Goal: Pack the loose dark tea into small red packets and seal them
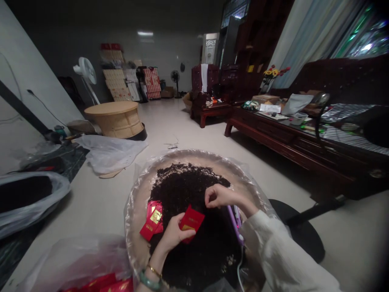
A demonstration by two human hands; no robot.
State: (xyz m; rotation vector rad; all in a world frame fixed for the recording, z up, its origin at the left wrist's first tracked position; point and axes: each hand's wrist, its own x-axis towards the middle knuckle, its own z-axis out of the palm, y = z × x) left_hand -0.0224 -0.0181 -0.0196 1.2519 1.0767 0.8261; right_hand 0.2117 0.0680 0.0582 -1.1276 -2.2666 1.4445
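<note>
My left hand [176, 234] grips a small red packet [192, 221] with gold print, thumb in front. It is over a wide round basket [138, 202] lined with clear plastic. Dark loose shreds that look like tea leaves [185, 186] fill much of the basket. My right hand [219, 196] hovers just right of the packet with its fingertips pinched together; whatever they hold, if anything, cannot be made out. Several red and gold packets [153, 221] lie on the basket's left side. Under my right wrist rests a slim purple device [234, 223] with a white cord.
A plastic bag of red packets [106, 282] stands at the lower left. Beyond it sits an open bag of dark material [24, 192]. A black round stand base [304, 231] is on the right, near a long wooden table [273, 132]. A woven drum-shaped basket [117, 121] stands ahead left.
</note>
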